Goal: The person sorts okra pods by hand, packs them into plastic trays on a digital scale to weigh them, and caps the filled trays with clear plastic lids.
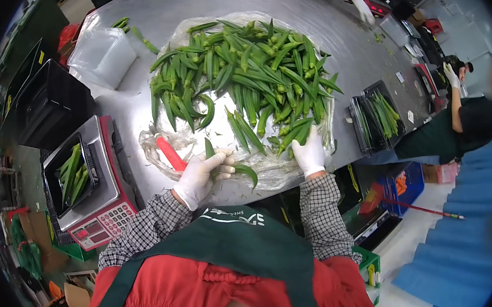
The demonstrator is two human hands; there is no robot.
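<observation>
A large heap of green okra (pixel 249 64) lies on a clear plastic bag (pixel 150 145) on the metal table. My left hand (pixel 198 179), in a white glove, is closed around okra pods; one tip (pixel 209 149) sticks up and a curved pod (pixel 247 173) juts out to the right. Beside that hand lies a red handle-like object (pixel 170 153), its lower end near my fingers. At the heap's lower right edge, my gloved right hand (pixel 310 153) pinches an okra pod (pixel 289 138). Its fingertips are partly hidden among the pods.
A black tray of okra (pixel 73 176) sits on a red-and-silver scale (pixel 110 217) at left. Clear containers (pixel 103 57) stand behind it, near black crates (pixel 46 107). Filled black trays (pixel 376 117) stand at right. Two co-workers (pixel 467 114) are at the table's far side and right.
</observation>
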